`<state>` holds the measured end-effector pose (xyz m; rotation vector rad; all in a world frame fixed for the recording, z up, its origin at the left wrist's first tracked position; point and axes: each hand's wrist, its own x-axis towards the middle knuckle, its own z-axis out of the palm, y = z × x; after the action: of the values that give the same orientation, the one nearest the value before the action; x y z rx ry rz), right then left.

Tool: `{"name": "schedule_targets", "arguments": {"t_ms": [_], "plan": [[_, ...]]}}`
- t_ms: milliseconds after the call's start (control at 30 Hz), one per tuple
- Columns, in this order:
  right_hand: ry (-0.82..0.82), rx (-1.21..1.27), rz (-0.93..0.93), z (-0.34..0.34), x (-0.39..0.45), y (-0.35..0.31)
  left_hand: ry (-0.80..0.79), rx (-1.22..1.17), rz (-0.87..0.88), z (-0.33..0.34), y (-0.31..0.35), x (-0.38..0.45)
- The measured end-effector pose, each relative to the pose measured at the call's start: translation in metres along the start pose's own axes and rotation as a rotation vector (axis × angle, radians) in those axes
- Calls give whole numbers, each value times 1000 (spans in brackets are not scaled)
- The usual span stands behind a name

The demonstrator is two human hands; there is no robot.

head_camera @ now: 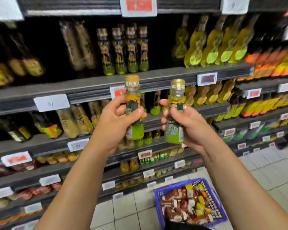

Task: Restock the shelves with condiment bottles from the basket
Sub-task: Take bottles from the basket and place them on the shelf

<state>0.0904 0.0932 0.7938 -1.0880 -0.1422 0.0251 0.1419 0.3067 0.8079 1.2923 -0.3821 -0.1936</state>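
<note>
Gripping one green-labelled bottle (133, 110) in the left hand (116, 120) and another bottle (175, 113) in the right hand (188, 125), upright before the shelves (90, 87), probably to shelve them; blue basket (158, 195) on the floor.

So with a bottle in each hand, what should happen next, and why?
Probably lift the left hand's bottle to the shelf row of matching green-bottomed bottles above. Both hands hold upright, gold-capped bottles in front of the shelves, and that row shows space beside it.
</note>
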Motion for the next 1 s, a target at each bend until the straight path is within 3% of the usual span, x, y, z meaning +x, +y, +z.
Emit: {"name": "schedule_targets", "arguments": {"t_ms": [267,467,733,1000], "plan": [[74,-227,-123,-18,64,-55,0,78,78,2,19,65],[103,-500,-282,-43,147,-95,94,209,120,9,25,110],[169,-674,-231,-75,250,-89,174,312,138,17,27,160],[157,-780,-244,-80,282,-76,223,348,125,18,18,186]]}}
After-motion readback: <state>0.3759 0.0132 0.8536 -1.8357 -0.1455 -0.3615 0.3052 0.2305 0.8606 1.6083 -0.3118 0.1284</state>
